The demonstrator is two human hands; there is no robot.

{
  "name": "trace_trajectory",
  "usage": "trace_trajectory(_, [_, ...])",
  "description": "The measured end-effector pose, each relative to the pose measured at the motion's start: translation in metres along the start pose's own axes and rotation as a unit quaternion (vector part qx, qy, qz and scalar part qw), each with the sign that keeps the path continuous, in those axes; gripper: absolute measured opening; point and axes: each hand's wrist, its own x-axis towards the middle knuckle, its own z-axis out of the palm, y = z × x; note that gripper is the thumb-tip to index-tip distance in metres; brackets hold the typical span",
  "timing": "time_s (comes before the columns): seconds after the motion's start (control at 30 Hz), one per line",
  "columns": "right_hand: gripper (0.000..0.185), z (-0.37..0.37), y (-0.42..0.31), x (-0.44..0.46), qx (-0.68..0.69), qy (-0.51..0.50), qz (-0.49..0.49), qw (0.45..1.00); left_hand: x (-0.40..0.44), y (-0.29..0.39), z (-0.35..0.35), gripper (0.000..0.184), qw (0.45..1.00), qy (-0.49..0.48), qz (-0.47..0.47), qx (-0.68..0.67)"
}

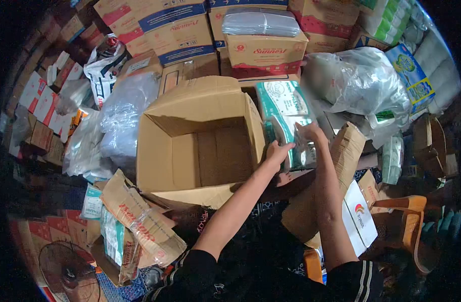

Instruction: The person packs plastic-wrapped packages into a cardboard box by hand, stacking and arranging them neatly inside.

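Observation:
My left hand [279,153] grips the near left side of a green-and-white plastic-wrapped pack [287,127]. On the pack's right side, my right hand [312,133] holds it with bent fingers, partly hidden by the wrist. Another pack of the same print [283,96] lies just behind it, and further packs show below the hands. To the left of my hands stands a large open cardboard box [157,151], its flaps folded out and its inside bare.
Printed cartons [265,53] are stacked at the back, one topped by clear plastic sheets [260,22]. Plastic bags crowd both sides. A torn carton [140,221] lies front left above a fan [69,274]. An orange chair [411,206] stands right.

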Motion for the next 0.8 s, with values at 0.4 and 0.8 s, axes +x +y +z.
trace_trajectory(0.4, [0.079,-0.08,-0.079,0.017,0.182,0.23,-0.051,0.955,-0.023,0.024,-0.011,0.035,0.943,-0.137,0.084,-0.293])
trace_trajectory(0.8, [0.053,-0.083,-0.09,0.013,0.766,-0.115,0.018,0.633,-0.026,0.035,-0.052,0.04,0.892,-0.155,0.158,-0.394])
